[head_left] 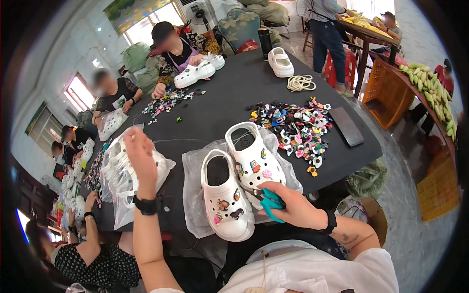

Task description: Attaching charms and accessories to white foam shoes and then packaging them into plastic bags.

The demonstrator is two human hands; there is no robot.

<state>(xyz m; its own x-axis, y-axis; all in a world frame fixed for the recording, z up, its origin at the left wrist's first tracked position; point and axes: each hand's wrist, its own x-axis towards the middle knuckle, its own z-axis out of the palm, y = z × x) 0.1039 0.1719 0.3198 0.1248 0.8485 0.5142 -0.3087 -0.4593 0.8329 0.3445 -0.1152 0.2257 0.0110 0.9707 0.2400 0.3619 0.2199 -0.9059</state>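
From my end of the feed, I have the right hand (295, 211) closed around teal-handled scissors (271, 204), their dark blades by the toe of the right-hand clog (251, 182). The left-hand clog (240, 228) sits just beside it; both are white, toes toward me, with colourful charms on their uppers, and clear plastic (192, 200) spreads beneath them. My left hand (140, 155) is raised over bagged clogs (121, 181), fingers bent upward; I can't tell whether they pinch anything.

Beyond the pair, a heap of loose charms (298, 128) covers part of the black tabletop (215, 95), with a dark phone (346, 127) just to its right. Farther off I see a coil of cord (301, 84), a lone white clog (281, 67) and a dark bottle (265, 43). Across from me, a person in a dark cap (162, 32) handles another pair of white clogs (191, 76).
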